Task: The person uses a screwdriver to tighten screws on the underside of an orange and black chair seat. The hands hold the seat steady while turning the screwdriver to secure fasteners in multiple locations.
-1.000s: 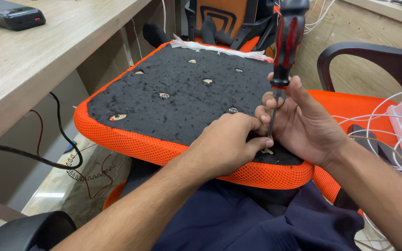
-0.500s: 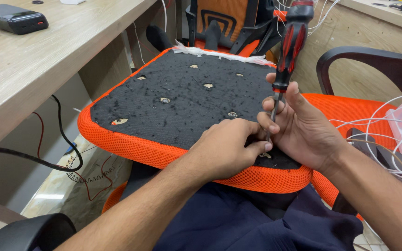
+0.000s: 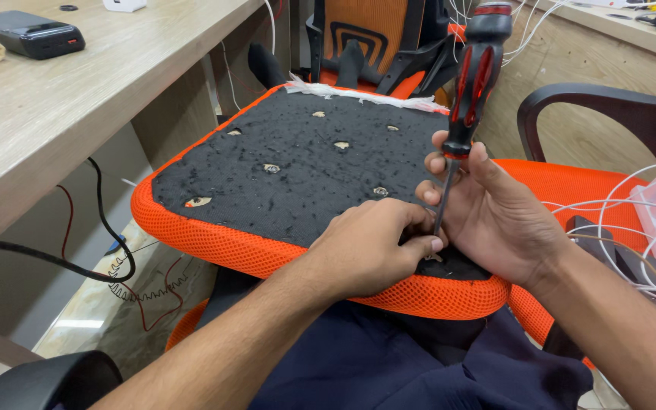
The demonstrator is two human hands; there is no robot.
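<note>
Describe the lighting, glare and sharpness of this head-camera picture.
Head view: even, soft daylight, no hard shadows; a pale glare patch on the glossy stone floor; the red-and-black-handled screwdriver, left hand and right hand are sharp; the black-bottomed orange mesh seat cushion is crisp; the edges bow slightly.

Orange, black and pale wood

The seat cushion (image 3: 298,182) shows a black felt underside flecked with pale lint, rimmed in bright orange mesh. The screwdriver (image 3: 474,76) has a black handle with red stripes and a grey metal shaft. The tabletop (image 3: 62,106) is light wood grain; on it lies a black device (image 3: 26,33). The trousers (image 3: 389,364) are dark navy, and the tangled cables (image 3: 647,220) white.
</note>
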